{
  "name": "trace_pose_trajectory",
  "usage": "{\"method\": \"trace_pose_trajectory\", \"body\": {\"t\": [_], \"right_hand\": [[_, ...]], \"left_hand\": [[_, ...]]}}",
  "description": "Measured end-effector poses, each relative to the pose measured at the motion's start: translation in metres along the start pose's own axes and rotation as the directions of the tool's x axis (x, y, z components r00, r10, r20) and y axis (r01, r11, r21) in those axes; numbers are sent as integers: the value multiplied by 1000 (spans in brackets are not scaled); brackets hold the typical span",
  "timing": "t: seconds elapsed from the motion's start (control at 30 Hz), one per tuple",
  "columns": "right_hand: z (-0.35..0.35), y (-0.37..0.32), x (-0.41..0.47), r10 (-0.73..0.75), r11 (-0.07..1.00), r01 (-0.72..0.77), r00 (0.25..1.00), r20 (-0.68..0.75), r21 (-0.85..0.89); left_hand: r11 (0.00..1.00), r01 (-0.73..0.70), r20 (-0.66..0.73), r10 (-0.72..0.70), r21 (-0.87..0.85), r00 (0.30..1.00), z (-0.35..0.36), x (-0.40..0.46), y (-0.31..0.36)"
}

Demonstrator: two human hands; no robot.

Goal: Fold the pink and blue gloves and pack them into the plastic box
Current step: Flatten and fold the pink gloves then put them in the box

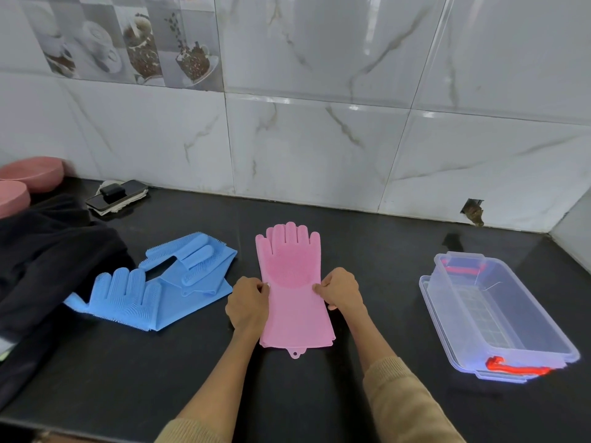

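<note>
Head view: pink gloves (295, 289) lie flat at center of tabletop (367, 251), stacked w/ cuffs near me, tips far, prob. so I can fold across the middle. My left hand (248, 300) pinches the left edge, right hand (340, 290) the right edge, both sets of fingers closed on it at the wrist line. Bristly palm patch faces up, hang tab at the cuff. Blue gloves (153, 282) wait left, loosely overlapped. Plastic box (499, 314) sits open on the right, nothing packed in it.

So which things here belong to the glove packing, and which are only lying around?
For the job: pink gloves, held at both edges by left hand and right hand; blue gloves; plastic box.

Lying about: phone; dark cloth; pink bowls.
</note>
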State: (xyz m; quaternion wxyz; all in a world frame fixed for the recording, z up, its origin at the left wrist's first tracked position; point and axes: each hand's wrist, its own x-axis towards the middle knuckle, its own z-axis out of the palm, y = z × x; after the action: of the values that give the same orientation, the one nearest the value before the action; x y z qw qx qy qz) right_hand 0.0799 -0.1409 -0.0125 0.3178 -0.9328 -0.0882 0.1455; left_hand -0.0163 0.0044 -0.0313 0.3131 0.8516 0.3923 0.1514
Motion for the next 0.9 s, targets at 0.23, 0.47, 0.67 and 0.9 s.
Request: {"method": "trace_pose_trajectory", "body": {"t": [0.23, 0.47, 0.67, 0.9], "right_hand": [[2, 1, -3, -52, 999, 52, 997, -63, -8], [10, 1, -6, 36, 996, -44, 994, -100, -78], [11, 4, -10, 147, 985, -149, 989, -32, -85], [2, 7, -29, 41, 937, -11, 996, 80, -350]], "left_hand": [[1000, -10, -11, 10, 17, 1000, 2, -1, 1], [1000, 4, 43, -5, 24, 999, -1, -1, 5], [1000, -19, 84, 20, -9, 996, 2, -2, 7], [995, -11, 174, 28, -97, 984, 0, -9, 5]]}}
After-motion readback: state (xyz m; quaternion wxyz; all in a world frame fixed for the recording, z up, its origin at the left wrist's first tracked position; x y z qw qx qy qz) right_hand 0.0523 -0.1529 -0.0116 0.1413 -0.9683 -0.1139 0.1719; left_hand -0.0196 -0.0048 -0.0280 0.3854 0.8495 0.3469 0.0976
